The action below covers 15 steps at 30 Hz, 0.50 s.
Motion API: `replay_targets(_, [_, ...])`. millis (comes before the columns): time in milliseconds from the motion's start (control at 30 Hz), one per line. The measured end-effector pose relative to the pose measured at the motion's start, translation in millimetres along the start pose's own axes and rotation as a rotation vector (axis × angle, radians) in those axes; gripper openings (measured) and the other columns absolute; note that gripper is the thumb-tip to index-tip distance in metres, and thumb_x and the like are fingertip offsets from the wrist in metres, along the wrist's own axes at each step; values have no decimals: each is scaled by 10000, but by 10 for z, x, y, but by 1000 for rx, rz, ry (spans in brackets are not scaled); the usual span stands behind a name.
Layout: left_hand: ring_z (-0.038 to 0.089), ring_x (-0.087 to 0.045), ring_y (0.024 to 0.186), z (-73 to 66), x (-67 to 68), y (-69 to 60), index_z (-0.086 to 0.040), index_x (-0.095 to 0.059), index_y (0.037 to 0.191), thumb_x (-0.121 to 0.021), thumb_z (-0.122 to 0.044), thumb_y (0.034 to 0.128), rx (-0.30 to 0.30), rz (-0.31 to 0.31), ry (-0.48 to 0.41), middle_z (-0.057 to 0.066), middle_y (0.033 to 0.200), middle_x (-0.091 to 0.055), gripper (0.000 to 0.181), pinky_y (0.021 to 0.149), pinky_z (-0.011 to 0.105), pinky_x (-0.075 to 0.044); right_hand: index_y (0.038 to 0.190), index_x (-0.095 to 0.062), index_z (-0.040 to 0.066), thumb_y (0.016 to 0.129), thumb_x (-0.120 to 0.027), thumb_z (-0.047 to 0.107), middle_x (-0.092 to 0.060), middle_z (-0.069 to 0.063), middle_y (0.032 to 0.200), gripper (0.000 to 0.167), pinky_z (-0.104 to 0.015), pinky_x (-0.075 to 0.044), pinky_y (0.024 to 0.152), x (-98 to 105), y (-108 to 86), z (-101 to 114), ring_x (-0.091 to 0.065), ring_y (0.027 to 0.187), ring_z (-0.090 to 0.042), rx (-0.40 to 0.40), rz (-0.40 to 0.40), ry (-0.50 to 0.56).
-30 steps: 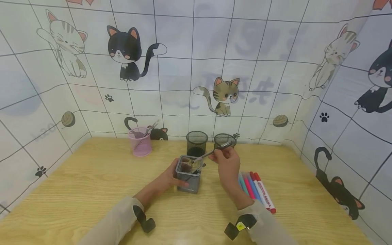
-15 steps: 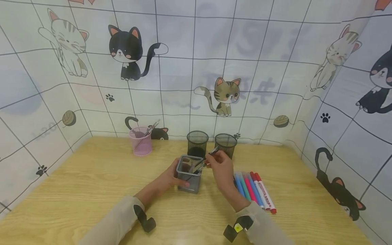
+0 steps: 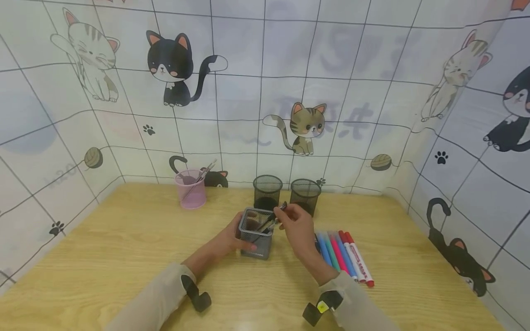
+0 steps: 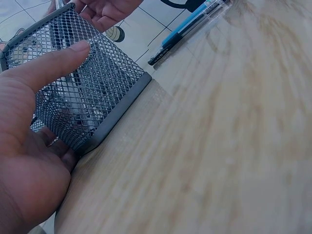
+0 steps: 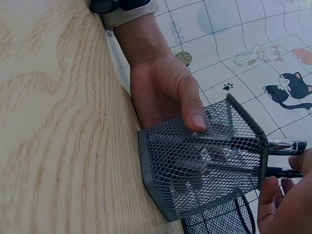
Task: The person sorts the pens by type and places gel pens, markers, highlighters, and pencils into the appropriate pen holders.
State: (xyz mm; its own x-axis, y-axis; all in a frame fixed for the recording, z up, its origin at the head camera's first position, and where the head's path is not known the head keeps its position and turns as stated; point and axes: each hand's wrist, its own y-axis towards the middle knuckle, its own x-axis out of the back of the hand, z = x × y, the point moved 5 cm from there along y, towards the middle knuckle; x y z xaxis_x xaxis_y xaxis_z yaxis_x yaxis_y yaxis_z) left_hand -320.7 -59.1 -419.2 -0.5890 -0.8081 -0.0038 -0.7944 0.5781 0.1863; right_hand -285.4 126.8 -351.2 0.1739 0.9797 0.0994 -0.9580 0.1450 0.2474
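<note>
A square grey mesh pen holder [image 3: 256, 243] stands on the table. My left hand [image 3: 227, 239] grips it, thumb across the near side and fingers round the far side, as the left wrist view [image 4: 39, 126] also shows. Pens lean inside it; through the mesh in the right wrist view, two show, one with a clear cap [image 5: 287, 146] standing out over the rim. At the rim's right side, my right hand [image 3: 300, 230] pinches the top of a dark pen [image 5: 285, 172] whose lower part is inside the holder.
Several markers [image 3: 343, 257] lie side by side on the table [image 3: 124, 276] at the right. Two round black mesh holders [image 3: 267, 186] [image 3: 305, 191] stand behind the grey one. A pink cup [image 3: 192, 193] with brushes or pens stands at the back left, before the cat-print wall covering.
My right hand has moved left and down to the grey holder's rim, and the pen it pinches has gone down into the holder. The left hand keeps its grip.
</note>
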Motion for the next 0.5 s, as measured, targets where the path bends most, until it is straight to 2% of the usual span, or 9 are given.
replay_targets(133, [293, -429, 1247, 0, 0, 0, -118, -261, 1414, -817, -16, 701, -16, 8, 13, 183, 1376, -433, 910, 1009, 351, -374, 971, -672, 81, 880, -691, 336, -692, -77, 888, 272, -333, -526, 646, 1, -5, 6, -599, 759, -377, 5, 10, -5])
replay_targets(333, [249, -472, 1204, -10, -9, -2, -113, -241, 1414, -818, -59, 723, -57, 36, 29, 170, 1347, -456, 902, 973, 327, -414, 978, -685, 81, 896, -673, 330, -687, -58, 885, 262, -352, -535, 646, 3, -2, 25, -585, 796, -431, 21, 23, -11])
replay_targets(500, [273, -465, 1208, -31, -24, -8, -98, -232, 1427, -799, 12, 714, -35, 26, -10, 217, 1368, -426, 917, 977, 345, -415, 991, -688, 78, 899, -660, 360, -681, -56, 879, 298, -337, -526, 638, 5, 2, 29, -593, 786, -386, 19, 42, -36])
